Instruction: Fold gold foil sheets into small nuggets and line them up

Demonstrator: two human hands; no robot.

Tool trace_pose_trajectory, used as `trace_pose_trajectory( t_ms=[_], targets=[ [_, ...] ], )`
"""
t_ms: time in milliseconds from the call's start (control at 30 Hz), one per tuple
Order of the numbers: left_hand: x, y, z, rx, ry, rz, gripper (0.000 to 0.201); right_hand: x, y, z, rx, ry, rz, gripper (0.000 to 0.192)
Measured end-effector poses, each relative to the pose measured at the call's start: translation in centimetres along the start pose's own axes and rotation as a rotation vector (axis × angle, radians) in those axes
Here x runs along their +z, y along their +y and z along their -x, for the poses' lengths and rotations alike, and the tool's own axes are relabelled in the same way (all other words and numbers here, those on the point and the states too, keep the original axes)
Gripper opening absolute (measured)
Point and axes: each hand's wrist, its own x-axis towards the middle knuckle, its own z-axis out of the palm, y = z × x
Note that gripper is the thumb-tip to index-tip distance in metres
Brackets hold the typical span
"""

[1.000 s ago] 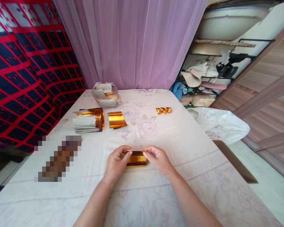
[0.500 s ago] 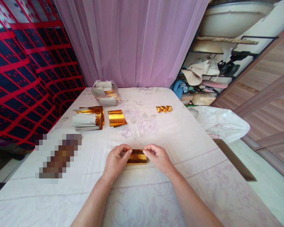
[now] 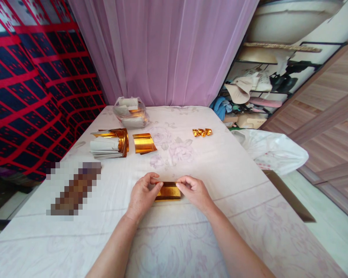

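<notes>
Risk: slick gold foil could slip or crease crooked if pinch pressure uneven between hands. Left hand pinches foil's left end, thumb over top; right hand pinches right end, fingers curled. Foil lies on cloth between hands; foil stack far ahead-left.
</notes>
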Motion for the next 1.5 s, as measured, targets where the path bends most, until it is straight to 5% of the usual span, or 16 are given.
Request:
trace_pose_trajectory(
  t_ms=[667,1100,1500],
  targets=[
    [-0.2,0.5,-0.1,-0.004,-0.014,-0.019,0.031,0.0,0.2,0.0,-0.002,-0.013,0.02,0.019],
    [-0.3,1.7,0.0,0.146,-0.016,-0.442,0.008,1.2,0.3,-0.1,-0.149,0.107,0.551,0.012],
    [-0.2,2.0,0.0,0.155,-0.046,-0.522,0.01,1.4,0.3,-0.3,-0.098,0.142,0.589,0.01]
  ],
)
